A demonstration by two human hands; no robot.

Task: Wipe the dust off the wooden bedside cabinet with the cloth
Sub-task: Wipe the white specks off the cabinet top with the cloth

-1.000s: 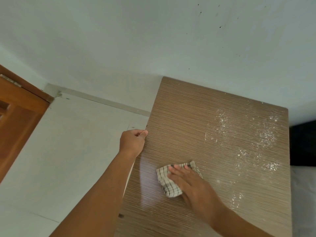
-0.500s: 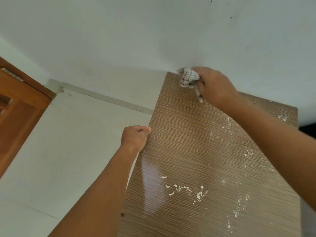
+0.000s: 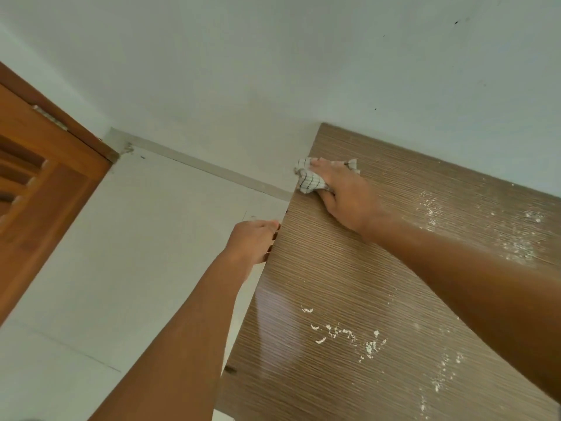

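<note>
The wooden bedside cabinet (image 3: 349,284) shows its striped brown top, which fills the right half of the view. White dust lies in a clump near the front middle and in scattered specks along the right side. A white checked cloth (image 3: 309,179) sits at the top's far left corner, partly over the edge. My right hand (image 3: 343,192) lies on it, pressing it to the wood with fingers around the bunched cloth. My left hand (image 3: 253,241) holds the cabinet's left edge, fingers curled against it.
A pale wall (image 3: 273,71) runs right behind the cabinet. To the left lies a light tiled floor (image 3: 121,253) with a grey skirting strip. A brown wooden door (image 3: 33,177) stands at the far left.
My right hand took the cloth from the front middle to the far corner, then drew it down and left to the left edge. A dust clump stayed behind. My left hand kept its place.
</note>
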